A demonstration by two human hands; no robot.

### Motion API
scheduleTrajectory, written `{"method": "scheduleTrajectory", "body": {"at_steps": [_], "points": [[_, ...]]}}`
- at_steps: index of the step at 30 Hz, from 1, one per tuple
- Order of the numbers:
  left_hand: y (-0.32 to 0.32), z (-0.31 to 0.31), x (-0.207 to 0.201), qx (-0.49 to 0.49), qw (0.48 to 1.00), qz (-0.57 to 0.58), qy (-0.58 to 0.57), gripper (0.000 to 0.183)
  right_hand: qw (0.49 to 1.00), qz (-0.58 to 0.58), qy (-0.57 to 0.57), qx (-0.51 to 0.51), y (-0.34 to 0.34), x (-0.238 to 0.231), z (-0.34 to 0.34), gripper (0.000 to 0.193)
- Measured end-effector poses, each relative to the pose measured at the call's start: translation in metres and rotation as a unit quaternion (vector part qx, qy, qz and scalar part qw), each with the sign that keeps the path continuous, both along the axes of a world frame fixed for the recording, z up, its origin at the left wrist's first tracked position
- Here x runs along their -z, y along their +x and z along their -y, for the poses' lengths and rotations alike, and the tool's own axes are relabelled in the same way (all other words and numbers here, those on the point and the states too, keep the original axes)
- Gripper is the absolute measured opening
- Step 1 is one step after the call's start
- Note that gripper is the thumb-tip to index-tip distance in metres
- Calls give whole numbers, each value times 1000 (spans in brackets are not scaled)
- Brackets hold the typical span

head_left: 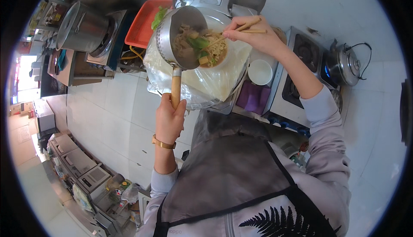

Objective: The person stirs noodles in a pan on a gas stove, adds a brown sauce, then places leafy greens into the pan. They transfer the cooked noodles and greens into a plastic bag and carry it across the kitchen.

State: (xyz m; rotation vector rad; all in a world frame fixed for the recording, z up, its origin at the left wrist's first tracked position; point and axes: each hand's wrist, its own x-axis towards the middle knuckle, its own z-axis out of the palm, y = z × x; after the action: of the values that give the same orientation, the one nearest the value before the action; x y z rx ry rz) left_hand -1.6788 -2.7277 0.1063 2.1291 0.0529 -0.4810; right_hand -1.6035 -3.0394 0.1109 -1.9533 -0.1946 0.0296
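Observation:
My left hand (169, 118) is wrapped round the wooden handle of a metal saucepan (163, 37), which is tilted to the right over a bowl. Noodles (217, 47), broth and green leaves lie at the pan's mouth and in the pale bowl (232, 56) beneath it; the pan hides part of the bowl. Pinched in my right hand (254, 32) is a pair of wooden chopsticks (254, 31), their tips reaching into the food at the pan's lip. Clear plastic sheeting (193, 86) covers the surface under the bowl.
At my right stands a gas stove (286, 103) with a metal kettle (344, 67) over a blue flame. A white bowl (260, 72) and a purple cloth (253, 97) lie beside it. An orange basin (142, 26) with leaves sits behind the pan; a large stockpot (84, 28) is farther left.

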Motion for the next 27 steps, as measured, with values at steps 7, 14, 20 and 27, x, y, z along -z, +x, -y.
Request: {"method": "scheduleTrajectory", "body": {"at_steps": [7, 14, 20, 27], "points": [[-2, 0, 2, 18, 997, 51, 49, 25, 998, -13, -22, 62, -20, -9, 8, 21], [-1, -5, -1, 30, 990, 90, 101, 27, 995, 9, 27, 96, -33, -10, 28, 19], [4, -2, -9, 91, 975, 137, 147, 28, 978, 93, 160, 96, -16, 20, 4, 19], [6, 3, -8, 123, 968, 152, 155, 29, 970, 66, 182, 145, -41, 58, -19, 13]]}}
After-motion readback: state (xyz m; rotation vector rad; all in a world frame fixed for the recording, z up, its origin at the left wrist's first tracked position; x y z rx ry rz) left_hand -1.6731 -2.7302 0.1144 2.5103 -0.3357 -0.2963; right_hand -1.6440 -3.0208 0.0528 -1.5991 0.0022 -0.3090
